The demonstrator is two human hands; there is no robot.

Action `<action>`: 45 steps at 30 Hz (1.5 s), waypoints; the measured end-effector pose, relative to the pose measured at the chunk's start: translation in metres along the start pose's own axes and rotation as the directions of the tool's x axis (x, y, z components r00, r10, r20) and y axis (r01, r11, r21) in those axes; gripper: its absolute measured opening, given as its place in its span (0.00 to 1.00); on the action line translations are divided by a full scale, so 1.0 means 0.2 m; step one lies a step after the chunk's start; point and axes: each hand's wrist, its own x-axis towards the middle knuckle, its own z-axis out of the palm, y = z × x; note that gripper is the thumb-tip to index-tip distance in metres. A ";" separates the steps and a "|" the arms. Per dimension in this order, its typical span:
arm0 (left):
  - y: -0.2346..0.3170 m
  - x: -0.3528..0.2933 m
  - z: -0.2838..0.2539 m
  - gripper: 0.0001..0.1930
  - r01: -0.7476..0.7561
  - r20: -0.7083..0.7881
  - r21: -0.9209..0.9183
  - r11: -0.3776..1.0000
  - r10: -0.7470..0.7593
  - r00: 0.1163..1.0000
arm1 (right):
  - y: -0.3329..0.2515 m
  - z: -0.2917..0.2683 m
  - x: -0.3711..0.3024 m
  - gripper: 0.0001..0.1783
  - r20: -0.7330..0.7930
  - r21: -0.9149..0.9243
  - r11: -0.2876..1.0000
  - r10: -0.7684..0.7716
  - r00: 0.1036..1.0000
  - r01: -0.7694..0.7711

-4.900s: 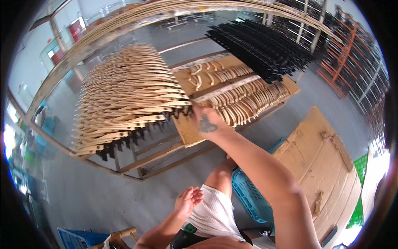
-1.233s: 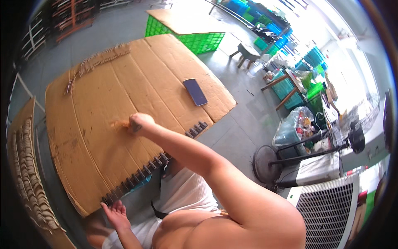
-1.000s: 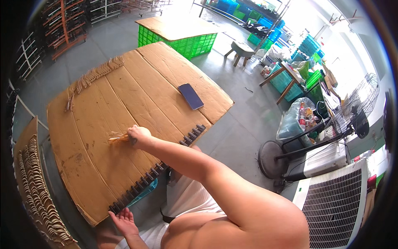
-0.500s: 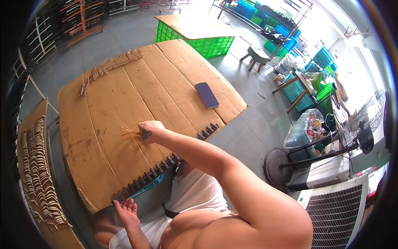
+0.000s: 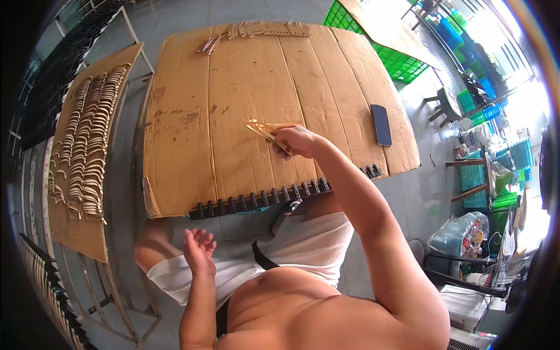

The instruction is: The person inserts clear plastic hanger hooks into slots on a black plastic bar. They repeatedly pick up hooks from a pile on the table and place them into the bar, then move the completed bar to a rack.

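Note:
Above the middle of the cardboard-topped table, my right hand is closed around several thin, curved tan strips. Their free ends fan out toward the left. My left hand is palm up with fingers apart, holding nothing, just off the table's near left edge. Nearest to it is a black toothed rack that runs along the near edge; my right forearm covers part of it. At the far edge lies a row of similar-looking tan strips, with a few loose ones at its left end.
A dark phone lies on the table's right side. To the left, a cardboard-covered rack bears rows of curved tan pieces. Green crates, a stool and a bagged bin stand to the right.
The view has turned, so the table sits further right in the picture. The strips in my right hand now show more plainly, fanned out. My left hand stays open near the front edge.

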 end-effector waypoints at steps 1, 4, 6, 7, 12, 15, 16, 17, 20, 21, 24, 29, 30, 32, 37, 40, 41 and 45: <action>0.00 -0.02 0.00 0.23 -0.098 -0.090 0.036 0.995 0.101 0.991 | 0.00 0.03 -0.01 0.10 0.030 0.042 0.999 -0.001 1.000 0.000; 0.08 -0.10 0.10 0.12 -0.357 0.046 0.071 0.932 0.354 0.934 | 0.02 0.08 -0.03 0.14 0.122 0.174 0.985 -0.014 0.992 -0.007; 0.18 -0.13 0.23 0.13 -0.341 0.226 0.077 0.937 0.316 0.921 | 0.00 0.20 -0.11 0.21 0.118 0.101 0.994 -0.054 0.992 0.042; 0.22 -0.14 0.32 0.15 -0.322 0.329 0.087 0.943 0.278 0.903 | -0.01 0.24 -0.17 0.24 0.215 0.162 0.986 -0.064 0.975 0.029; 0.27 0.00 0.60 0.34 -0.352 0.774 -0.179 0.919 0.352 0.526 | 0.08 0.54 -0.32 0.11 0.643 0.399 0.911 -0.198 0.740 -0.103; 0.28 -0.02 0.66 0.31 -0.211 0.754 -0.284 0.935 0.354 0.553 | 0.11 0.60 -0.42 0.16 0.635 0.432 0.894 -0.211 0.743 -0.115; 0.27 -0.02 0.65 0.28 -0.255 0.769 -0.259 0.932 0.358 0.529 | 0.12 0.62 -0.42 0.17 0.606 0.394 0.919 -0.229 0.762 -0.037; 0.27 -0.02 0.64 0.26 -0.299 0.782 -0.236 0.925 0.363 0.506 | 0.13 0.64 -0.42 0.17 0.576 0.348 0.937 -0.246 0.779 0.039; 0.30 -0.05 0.62 0.20 -0.523 0.863 -0.105 0.846 0.338 0.375 | 0.12 0.61 -0.37 0.13 0.617 -0.018 0.879 -0.365 0.697 0.476; 0.33 -0.07 0.61 0.20 -0.617 0.887 -0.076 0.784 0.335 0.317 | 0.09 0.60 -0.39 0.13 0.649 -0.133 0.824 -0.348 0.677 0.551; 0.34 -0.09 0.55 0.23 -0.581 0.764 -0.006 0.814 0.379 0.522 | 0.06 0.61 -0.40 0.11 0.474 -0.135 0.804 -0.461 0.751 0.579; 0.19 -0.03 0.24 0.19 -0.415 0.160 -0.023 0.909 0.414 0.896 | 0.14 0.51 -0.17 0.08 0.147 -0.545 0.371 -0.840 0.522 0.752; 0.15 -0.03 0.22 0.19 -0.347 0.075 0.015 0.938 0.345 0.936 | 0.18 0.52 -0.11 0.07 0.073 -0.584 0.396 -0.844 0.532 0.709; 0.07 -0.06 0.13 0.19 -0.189 -0.136 0.070 0.980 0.197 0.971 | 0.26 0.53 -0.02 0.06 0.012 -0.587 0.421 -0.849 0.528 0.691; -0.02 0.08 0.09 0.33 0.086 0.091 0.003 0.996 -0.086 0.992 | 0.26 0.53 0.01 0.07 0.042 -0.755 0.421 -0.734 0.678 0.503; 0.00 0.12 0.11 0.28 0.038 0.126 -0.012 0.999 -0.037 0.991 | 0.26 0.61 0.01 0.08 0.030 -0.636 0.451 -0.796 0.605 0.625; 0.02 0.12 0.11 0.28 0.040 0.134 0.007 0.999 -0.041 0.990 | 0.23 0.64 0.00 0.08 0.074 -0.642 0.442 -0.777 0.625 0.626; 0.04 0.13 0.09 0.28 0.063 0.111 -0.020 0.998 -0.060 0.992 | 0.21 0.76 0.06 0.10 0.108 -0.678 0.496 -0.663 0.741 0.543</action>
